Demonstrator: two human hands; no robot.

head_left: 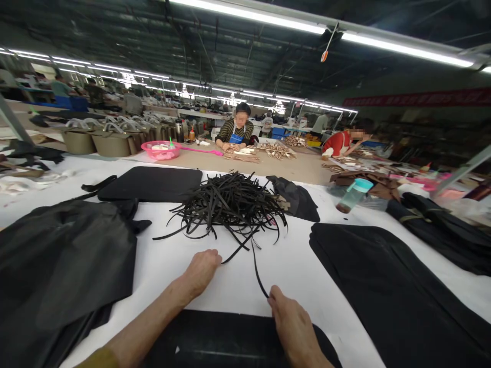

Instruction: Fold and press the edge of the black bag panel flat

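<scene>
A heap of thin black strips (233, 199) lies on the white tabletop (169, 255). My left hand (204, 268) is closed at the near end of one strip (235, 251), which trails back to the heap. Between the fingers and thumb of my right hand (289, 319) is the end of another black strip (258, 271), curving up toward the heap. Under and beside my right hand lies a dark panel (226, 337) at the table's near edge.
Black sheets (69, 255) are piled on the left, and stacked black panels (383, 286) on the right. A black panel (153, 184) lies behind. A teal-lidded bottle (353, 195) and a pink basin (161, 151) stand farther off. Two co-workers (236, 128) work across the table.
</scene>
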